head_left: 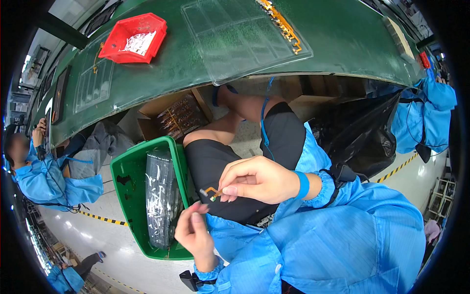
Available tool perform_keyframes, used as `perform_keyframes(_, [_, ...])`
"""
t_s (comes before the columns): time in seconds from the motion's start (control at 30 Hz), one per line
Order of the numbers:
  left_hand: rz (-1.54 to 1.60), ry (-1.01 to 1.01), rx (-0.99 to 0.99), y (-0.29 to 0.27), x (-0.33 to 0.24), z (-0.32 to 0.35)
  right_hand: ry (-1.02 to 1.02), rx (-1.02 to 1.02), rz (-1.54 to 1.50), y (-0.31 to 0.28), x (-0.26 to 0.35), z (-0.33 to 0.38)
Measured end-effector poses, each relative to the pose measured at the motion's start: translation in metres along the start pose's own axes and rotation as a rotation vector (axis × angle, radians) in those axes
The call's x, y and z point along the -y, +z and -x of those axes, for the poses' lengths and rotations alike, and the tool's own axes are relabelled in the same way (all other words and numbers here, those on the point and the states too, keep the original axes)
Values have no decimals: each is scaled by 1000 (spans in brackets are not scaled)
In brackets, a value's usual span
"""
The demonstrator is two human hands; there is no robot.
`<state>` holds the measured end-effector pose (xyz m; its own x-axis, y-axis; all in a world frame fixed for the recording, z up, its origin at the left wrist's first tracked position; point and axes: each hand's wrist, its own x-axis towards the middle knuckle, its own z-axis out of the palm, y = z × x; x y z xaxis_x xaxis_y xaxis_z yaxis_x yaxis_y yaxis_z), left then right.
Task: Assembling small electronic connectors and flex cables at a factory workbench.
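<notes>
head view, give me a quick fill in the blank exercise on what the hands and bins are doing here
1. The right hand pinches a small orange flex part between its ____.
2. The left hand is beside a ____ bin holding clear trays.
3. The bin on the green table is ____.
4. The right wrist wears a ____ strap.

Missing words: fingertips; green; red; blue

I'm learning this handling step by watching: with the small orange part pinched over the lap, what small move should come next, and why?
Probably bring the left hand up to take the free end of the small orange flex part, which the right hand pinches. The left fingers are just below it, not yet touching, and both hands sit beside the green bin of clear trays.
</notes>
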<state>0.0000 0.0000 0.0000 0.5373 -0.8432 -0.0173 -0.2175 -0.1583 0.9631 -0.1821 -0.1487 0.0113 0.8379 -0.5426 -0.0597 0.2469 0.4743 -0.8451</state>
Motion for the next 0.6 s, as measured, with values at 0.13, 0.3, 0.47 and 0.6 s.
perform_keyframes(0.13, [120,36,40,28,-29,-8,-44,-76,121,7,2,5])
perform_keyframes(0.3, [148,46,84,32,-30,-14,-172,-128,322,8,0,3])
perform_keyframes(0.47, [220,-48,85,36,-37,-10,-256,-126,454,7,-3,7])
perform_keyframes(0.6, [168,-56,105,38,-37,-9,-236,-129,468,6,-2,6])
